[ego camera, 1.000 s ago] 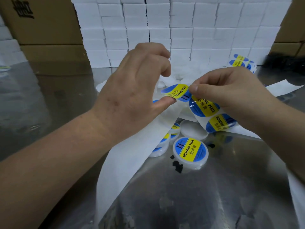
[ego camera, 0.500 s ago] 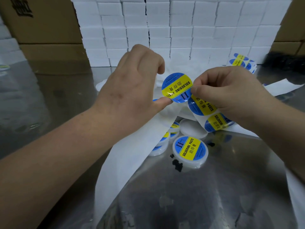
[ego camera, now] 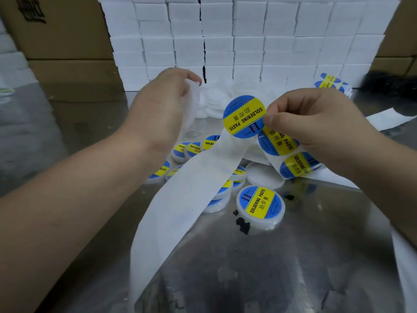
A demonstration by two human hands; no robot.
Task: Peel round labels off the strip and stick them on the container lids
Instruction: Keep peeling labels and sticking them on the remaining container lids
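My right hand (ego camera: pixel 316 125) pinches a round blue-and-yellow "Soldering Paste" label (ego camera: pixel 244 116) by its right edge, lifted off the backing. The same hand also holds the strip (ego camera: pixel 279 143) with two more labels on it under its fingers. The bare white backing strip (ego camera: pixel 180 211) trails down to the lower left. My left hand (ego camera: pixel 164 107) is raised to the left of the label, with its fingers curled round a white translucent container (ego camera: pixel 193 102) seen edge-on. A labelled container (ego camera: pixel 260 205) sits on the metal table in front.
Several labelled containers (ego camera: pixel 194 149) lie under the strip, next to an unlabelled white lid (ego camera: pixel 264 176). Unlabelled white containers (ego camera: pixel 216 102) are piled behind. A wall of white boxes (ego camera: pixel 248 41) and cardboard cartons (ego camera: pixel 67 30) closes the back. More label strip (ego camera: pixel 330 82) lies at the far right.
The label has come free of the backing and now hangs from my right hand alone. My left hand let go of it, moved up and left, and took hold of a white container.
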